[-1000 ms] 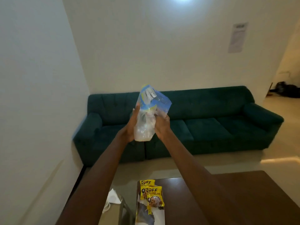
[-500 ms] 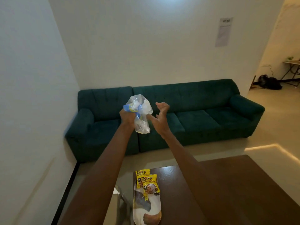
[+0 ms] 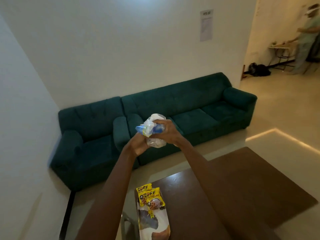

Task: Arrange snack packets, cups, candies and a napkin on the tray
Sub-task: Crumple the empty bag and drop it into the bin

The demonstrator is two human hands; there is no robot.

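I hold a crumpled clear plastic bag (image 3: 152, 134) with blue and yellow print up in front of me, above the floor between table and sofa. My left hand (image 3: 138, 146) grips it from below and my right hand (image 3: 166, 131) closes over its top right. Something white shows inside the bag. Two yellow snack packets (image 3: 149, 198) lie overlapped on the far left end of a white tray (image 3: 155, 227) with a dark printed pattern. The tray rests on the left edge of the dark brown table (image 3: 233, 196).
A dark green sofa (image 3: 190, 104) stands against the white wall behind my hands. A metal chair frame (image 3: 127, 220) shows left of the table. At the far right, a person (image 3: 306, 37) stands by a small table in the adjoining room.
My right hand, open and apart from the bag half a second ago, has closed onto it again. The bag is more crumpled. The view has swung right and tilted.
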